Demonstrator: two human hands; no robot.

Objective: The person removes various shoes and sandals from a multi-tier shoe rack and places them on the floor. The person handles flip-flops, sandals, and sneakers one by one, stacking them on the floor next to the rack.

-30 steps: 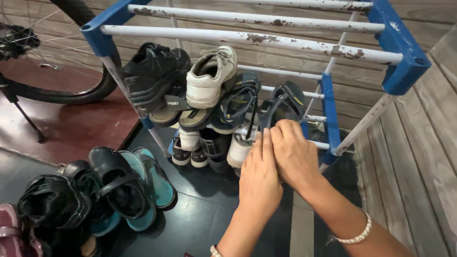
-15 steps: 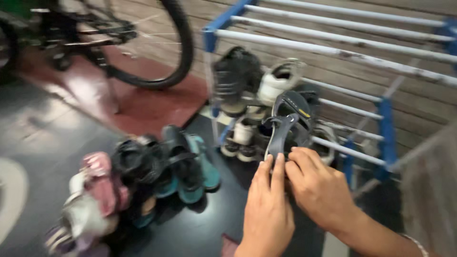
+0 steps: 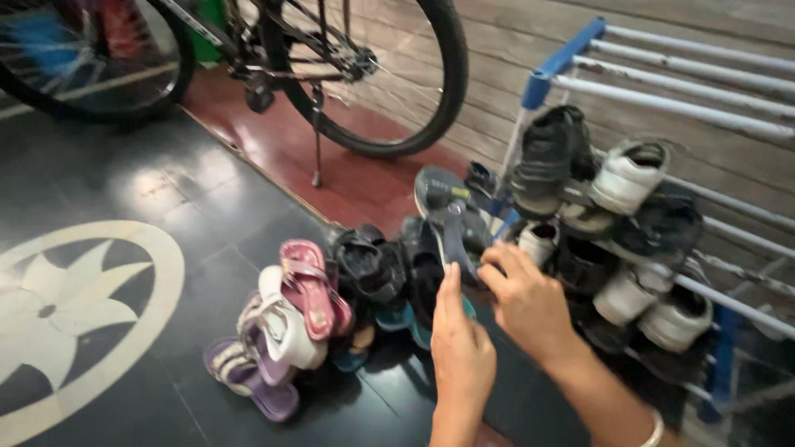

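Bicycle (image 3: 364, 74) — far left, rear wheel and kickstand on a red floor strip, against the wooden wall.

Floor (image 3: 124, 190) — dark polished tiles with a pale flower medallion (image 3: 66, 306) inlaid at near left.

Shoe rack (image 3: 662, 83) — right side, blue plastic corners, white chipped rails; it carries a black sneaker (image 3: 546, 149), a white sneaker (image 3: 629, 174) and more white and dark shoes on the lower rails.

Shoe pile (image 3: 331, 314) — on the floor just left of the rack: pink sandal (image 3: 310, 285), white strappy sandal (image 3: 281, 327), purple sandal (image 3: 248, 381), black strapped shoes (image 3: 368, 265), teal soles partly hidden beneath.

Dark grey sandals (image 3: 447, 215) — a pair held upright, soles together, above the floor between the pile and the rack.

Right hand (image 3: 526, 302) — fingers curled, gripping the lower end of the sandals; a white bangle (image 3: 654, 430) on the wrist.

Left hand (image 3: 460, 352) — fingers straight and together, tips against the sandals' lower edge; whether it grips them cannot be told.
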